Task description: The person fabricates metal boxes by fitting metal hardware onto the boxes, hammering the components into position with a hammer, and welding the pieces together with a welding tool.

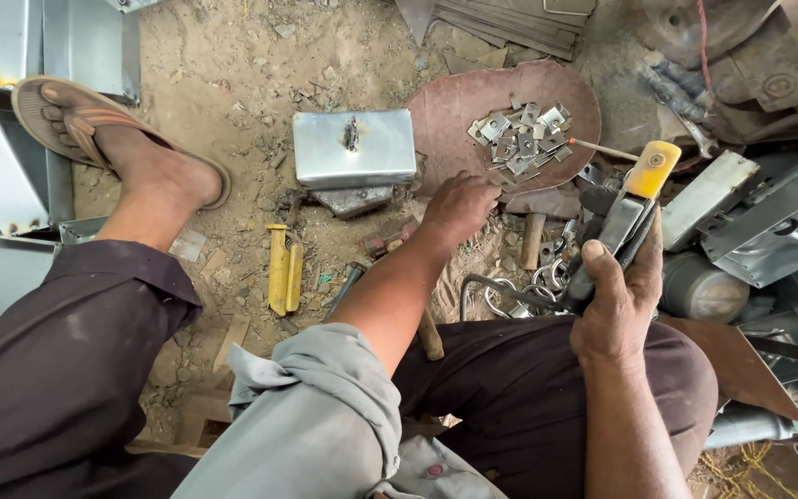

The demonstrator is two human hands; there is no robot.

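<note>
Your left hand (459, 208) reaches open toward the small metal plates (521, 139); pick one cleanly while your right hand (616, 291) grips the electrode holder (625, 217) steady

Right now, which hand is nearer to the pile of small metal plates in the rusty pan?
Left. The left hand reaches to the pan's near rim, just below-left of the metal plates. The right hand is farther back, lower right, gripping a welding holder.
</note>
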